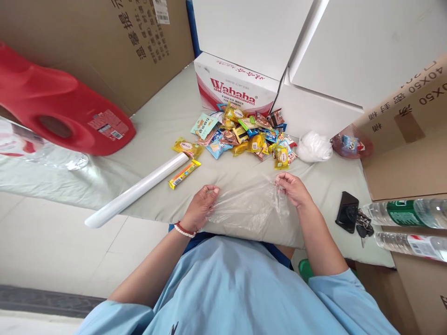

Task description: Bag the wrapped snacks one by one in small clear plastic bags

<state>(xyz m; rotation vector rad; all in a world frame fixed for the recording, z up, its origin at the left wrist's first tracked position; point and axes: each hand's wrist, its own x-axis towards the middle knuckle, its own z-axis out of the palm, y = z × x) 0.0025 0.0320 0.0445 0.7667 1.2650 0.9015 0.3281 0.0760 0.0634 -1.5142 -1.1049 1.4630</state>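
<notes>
Progress: clear plastic bag point(249, 209) looks empty and flat, so I judge the filling not begun; snack pile point(244, 132) unsorted at twelve o'clock.
Left hand point(200, 207): fingers pinched on the bag's left edge.
Right hand point(293, 188): fingers pinched on its right corner.
Bag place: centre of the cloth, straight before the person.
Counts: one film roll point(136, 190) at ten o'clock; two water bottles point(405, 214) at three o'clock; one phone point(347, 211); snacks too heaped to count.

Single head-worn view, looking forward and steeply down from above the wearer's chest, whose blue shirt point(237, 288) fills the lower frame. The tabletop point(164, 125) lies close at centre, cardboard boxes point(104, 42) crossing the upper frame.
</notes>
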